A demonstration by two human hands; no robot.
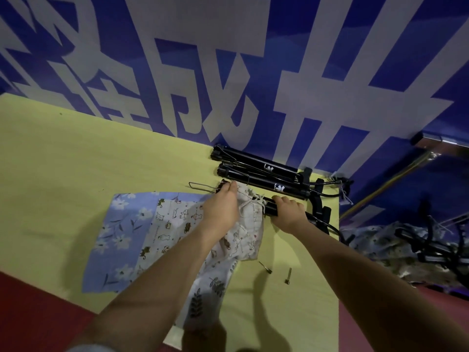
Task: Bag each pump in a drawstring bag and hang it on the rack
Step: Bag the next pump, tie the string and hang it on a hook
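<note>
**Sliding the bag along the pump**

Yellow bench against a blue lettered wall. My left hand pinches the bag mouth near the pump foot; my right hand grips the barrel, which lies across the bench half sleeved. I'd hold the barrel steady and work the cloth evenly toward the handle. The wire foot could snag. Two spare pumps lie just behind; flat bags and two bolts sit near.
</note>
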